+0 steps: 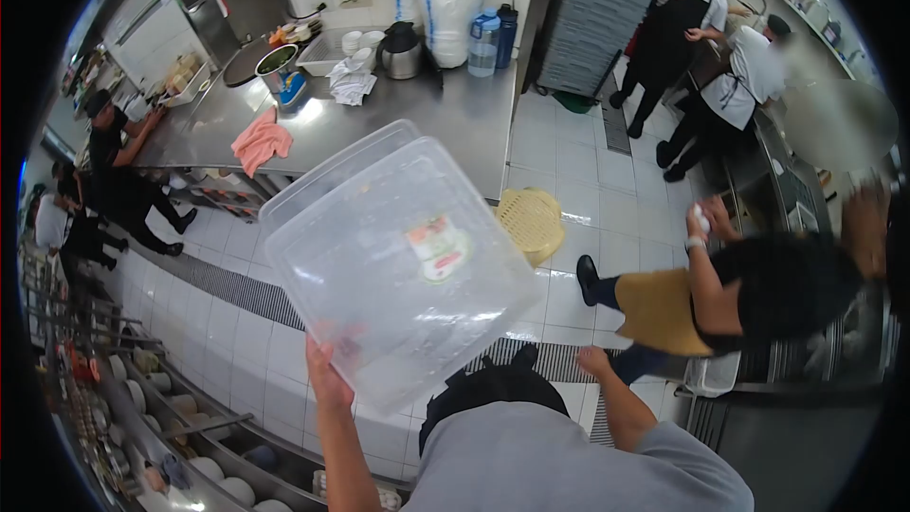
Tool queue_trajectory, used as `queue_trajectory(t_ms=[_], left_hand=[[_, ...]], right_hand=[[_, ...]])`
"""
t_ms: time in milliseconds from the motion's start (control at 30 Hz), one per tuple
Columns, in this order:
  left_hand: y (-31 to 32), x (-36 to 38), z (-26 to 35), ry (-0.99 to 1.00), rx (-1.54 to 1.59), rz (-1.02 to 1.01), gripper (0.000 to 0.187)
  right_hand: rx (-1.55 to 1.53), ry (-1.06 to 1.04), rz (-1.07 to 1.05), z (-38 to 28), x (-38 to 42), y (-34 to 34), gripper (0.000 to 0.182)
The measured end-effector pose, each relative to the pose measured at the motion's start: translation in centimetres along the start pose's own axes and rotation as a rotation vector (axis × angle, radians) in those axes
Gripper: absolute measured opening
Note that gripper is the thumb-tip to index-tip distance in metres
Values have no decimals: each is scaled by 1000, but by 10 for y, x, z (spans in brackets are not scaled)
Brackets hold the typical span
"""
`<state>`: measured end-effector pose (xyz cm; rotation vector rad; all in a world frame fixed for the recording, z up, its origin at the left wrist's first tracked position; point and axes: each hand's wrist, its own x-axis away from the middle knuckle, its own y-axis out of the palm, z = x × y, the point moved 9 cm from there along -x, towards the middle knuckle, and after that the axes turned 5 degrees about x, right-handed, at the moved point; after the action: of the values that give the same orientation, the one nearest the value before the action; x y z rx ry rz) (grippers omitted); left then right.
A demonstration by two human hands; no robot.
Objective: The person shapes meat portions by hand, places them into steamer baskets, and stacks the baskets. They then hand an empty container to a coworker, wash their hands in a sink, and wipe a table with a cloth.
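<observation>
My left hand point(328, 375) is closed on the lower left edge of a large clear plastic storage box point(379, 294). It is lifted and tilted in front of my body. A colourful sticker point(437, 248) marks its side, and a second rounded clear rim point(332, 166) shows behind its upper edge. Through the plastic, the fingers of that hand show only faintly. Away from the box, my right hand point(595, 361) hangs at my right side with its fingers curled and nothing visible in it.
Ahead is a steel counter point(199, 137) with a pink cloth point(262, 140), a thermal jug point(400, 50) and bottles. A yellow plastic stool point(531, 225) stands on the tiled floor. Close on my right is a co-worker point(758, 294); others stand farther off. Dish shelves point(180, 427) run along the left.
</observation>
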<state>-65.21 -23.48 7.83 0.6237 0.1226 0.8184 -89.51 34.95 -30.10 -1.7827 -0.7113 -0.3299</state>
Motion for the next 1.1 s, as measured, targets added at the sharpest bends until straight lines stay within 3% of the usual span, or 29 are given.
queue_trajectory(t_ms=[67,133,233,367,467,667,733,867,1000,1033,1067,1100], left_hand=[[35,-13,-14,-45,-8,-101,52],[78,-21,-33,-106,1,-196,50],[141,-21,-69,-242,-32,-423,45],[217,1,-134,-336,-5,-539,41],[269,37,-200,-513,-34,-682,39],[370,104,-311,-746,41,-780,37],[405,127,-339,-799,41,-801,35],[471,146,-389,-819,-2,-785,31],[500,114,-485,-767,-39,-873,36],[520,111,-480,-705,-93,-815,39],[545,109,-475,-657,-142,-786,42],[569,98,-488,-678,-146,-817,44]], right_hand=[[83,73,-63,27,47,-8,28],[-445,499,-52,91,100,10,26],[-614,602,104,114,165,7,30],[-777,641,146,166,210,42,34],[-879,704,191,190,253,54,28],[-995,798,100,274,321,119,22],[-1026,851,-51,295,346,147,20],[-1127,1096,129,346,394,140,20],[-933,991,156,392,401,115,25],[-507,906,208,436,388,156,28],[126,613,195,426,372,142,27],[-129,811,234,421,386,117,27]])
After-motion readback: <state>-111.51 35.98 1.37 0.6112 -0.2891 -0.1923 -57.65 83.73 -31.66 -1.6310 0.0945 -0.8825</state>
